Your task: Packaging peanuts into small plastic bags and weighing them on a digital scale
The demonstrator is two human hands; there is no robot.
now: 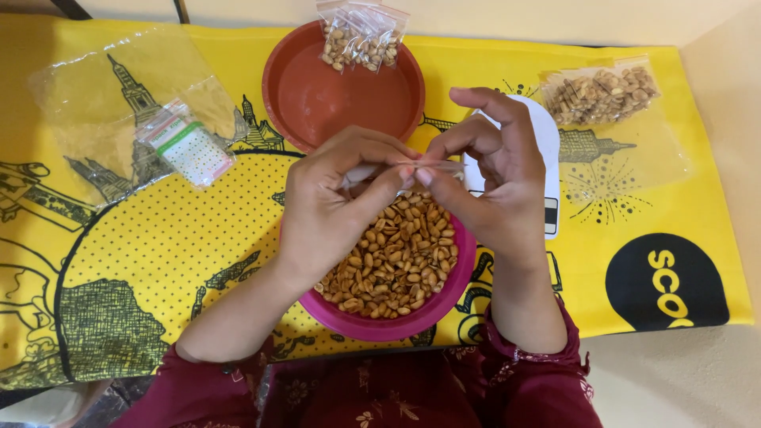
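Small clear bag [432, 166]: pinched at its mouth between thumb and fingertips of left hand [337, 206] and right hand [495, 178], over the pink bowl [396, 321] of roasted nuts [396, 254]. Judged thin, light, limp, slippery; best gripped at the rim edges.

Our hands [412, 186] covered most of the small clear bag [432, 166] and part of the pink bowl [396, 325]. The white scale [547, 143] was half hidden, its display too small to read.
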